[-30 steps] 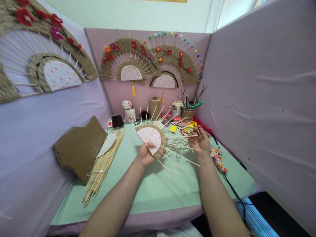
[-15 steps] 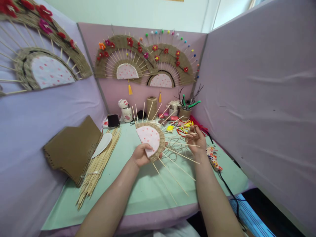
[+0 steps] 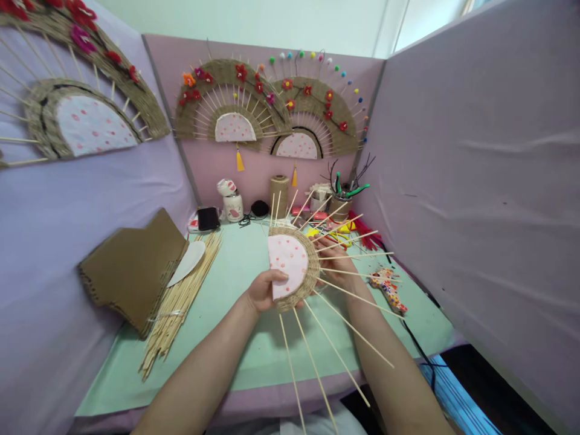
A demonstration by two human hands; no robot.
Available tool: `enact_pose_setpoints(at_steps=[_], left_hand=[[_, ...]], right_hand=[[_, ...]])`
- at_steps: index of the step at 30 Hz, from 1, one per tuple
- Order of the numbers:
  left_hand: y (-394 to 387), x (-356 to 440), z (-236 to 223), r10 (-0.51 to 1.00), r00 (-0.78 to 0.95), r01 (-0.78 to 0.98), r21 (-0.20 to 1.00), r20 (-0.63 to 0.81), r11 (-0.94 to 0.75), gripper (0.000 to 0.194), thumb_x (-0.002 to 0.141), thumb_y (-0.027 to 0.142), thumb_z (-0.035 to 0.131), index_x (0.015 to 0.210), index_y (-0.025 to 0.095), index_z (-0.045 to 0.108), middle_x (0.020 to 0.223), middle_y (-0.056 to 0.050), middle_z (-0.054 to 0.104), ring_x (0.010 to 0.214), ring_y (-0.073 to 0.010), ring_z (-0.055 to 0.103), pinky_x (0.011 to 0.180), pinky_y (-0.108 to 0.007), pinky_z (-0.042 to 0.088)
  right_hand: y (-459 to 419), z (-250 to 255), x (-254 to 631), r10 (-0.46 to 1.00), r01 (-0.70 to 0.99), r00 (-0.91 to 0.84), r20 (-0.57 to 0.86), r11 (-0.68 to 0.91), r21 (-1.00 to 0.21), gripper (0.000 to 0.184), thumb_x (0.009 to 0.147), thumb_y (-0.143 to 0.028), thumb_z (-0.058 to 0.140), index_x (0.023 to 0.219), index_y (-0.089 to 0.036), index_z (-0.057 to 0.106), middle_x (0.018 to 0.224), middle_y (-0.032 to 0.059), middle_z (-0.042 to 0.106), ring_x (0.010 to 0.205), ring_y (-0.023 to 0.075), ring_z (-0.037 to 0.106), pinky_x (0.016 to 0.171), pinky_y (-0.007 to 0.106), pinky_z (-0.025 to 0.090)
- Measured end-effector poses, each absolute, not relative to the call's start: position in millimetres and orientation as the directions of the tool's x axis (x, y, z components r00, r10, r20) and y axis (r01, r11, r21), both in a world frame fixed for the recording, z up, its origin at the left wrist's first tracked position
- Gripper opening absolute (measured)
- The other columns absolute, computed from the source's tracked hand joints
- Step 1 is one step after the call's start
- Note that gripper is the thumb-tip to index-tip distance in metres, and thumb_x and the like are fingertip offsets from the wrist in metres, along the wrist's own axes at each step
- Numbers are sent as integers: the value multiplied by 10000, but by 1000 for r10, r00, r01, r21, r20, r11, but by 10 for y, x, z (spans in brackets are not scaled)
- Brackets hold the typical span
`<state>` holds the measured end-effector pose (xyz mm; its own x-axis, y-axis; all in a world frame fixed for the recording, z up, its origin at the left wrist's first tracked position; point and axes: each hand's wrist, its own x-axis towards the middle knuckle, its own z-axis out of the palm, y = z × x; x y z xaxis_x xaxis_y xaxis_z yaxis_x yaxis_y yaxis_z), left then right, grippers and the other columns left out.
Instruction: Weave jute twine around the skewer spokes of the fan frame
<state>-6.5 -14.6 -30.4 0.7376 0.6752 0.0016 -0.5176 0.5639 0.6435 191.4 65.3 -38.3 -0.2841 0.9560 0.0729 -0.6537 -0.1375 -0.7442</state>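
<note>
A half-round fan (image 3: pixel 290 260) is held up over the table, its flat side to the left. Pink-spotted white cloth covers its middle, a band of woven twine runs round the curve, and thin bamboo sticks (image 3: pixel 347 255) spread outward from it. My left hand (image 3: pixel 265 290) grips its lower left part, thumb on the cloth and fingers behind. At the right side of the woven band, my right hand (image 3: pixel 336 266) is behind the sticks with its fingers bent together at the edge. Sticks partly cover those fingers, and what they pinch is too small to make out.
Bundled bamboo sticks (image 3: pixel 181 308) and brown cardboard (image 3: pixel 131 272) lie at the left. Along the back stand a twine spool (image 3: pixel 280 193) and a tool pot (image 3: pixel 341 206). A patterned glue gun (image 3: pixel 388 290) with a cord lies right. Finished fans (image 3: pixel 231 99) hang on the partitions.
The fan has turned and shifted a little right, its flat side now more upright. My right hand has moved left, from beyond the stick tips to the woven band.
</note>
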Motion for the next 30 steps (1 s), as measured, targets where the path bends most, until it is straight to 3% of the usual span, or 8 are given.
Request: enact_pose_setpoints(at_steps=[3, 8, 17, 23, 30], left_hand=[[-169, -14, -306, 650, 760, -490, 660, 3, 569, 642, 697, 150, 500, 1332, 76, 452, 1131, -218, 648, 1016, -338, 633, 742, -422, 536], [-161, -10, -264, 752, 657, -580, 675, 55, 457, 621, 645, 99, 491, 1262, 48, 521, 1140, -215, 645, 1055, -349, 612, 852, -468, 492], [-149, -130, -289, 736, 674, -596, 631, 58, 497, 775, 563, 169, 521, 1331, 94, 449, 1170, -206, 630, 1022, -346, 623, 716, -395, 526], [-166, -94, -310, 750, 659, -609, 627, 57, 487, 796, 532, 154, 510, 1325, 101, 455, 1185, -192, 628, 1071, -353, 597, 826, -462, 494], [-204, -31, -274, 730, 669, -623, 640, 139, 450, 823, 553, 91, 492, 1371, 128, 407, 1291, -179, 565, 1175, -354, 530, 892, -493, 462]], right_hand=[[623, -369, 1855, 967, -675, -231, 106, -81, -733, 293, 654, -99, 742, 906, -228, 668, 983, 14, 728, 885, 147, 688, 758, 240, 578], [689, -368, 1942, 991, -728, -44, 127, 55, -684, 311, 631, -56, 733, 887, -223, 678, 958, 10, 731, 936, 122, 675, 831, 202, 552], [642, -318, 1955, 987, -729, -55, 148, 61, -682, 290, 628, -72, 732, 869, -229, 691, 932, 4, 728, 926, 120, 672, 889, 212, 530], [666, -327, 1970, 992, -741, -84, 91, -1, -671, 289, 621, -63, 728, 860, -222, 689, 914, 2, 735, 871, 116, 684, 784, 173, 556], [666, -331, 1954, 992, -744, -83, 99, 4, -668, 252, 653, -65, 690, 842, -232, 685, 882, -16, 737, 862, 104, 684, 787, 163, 545]])
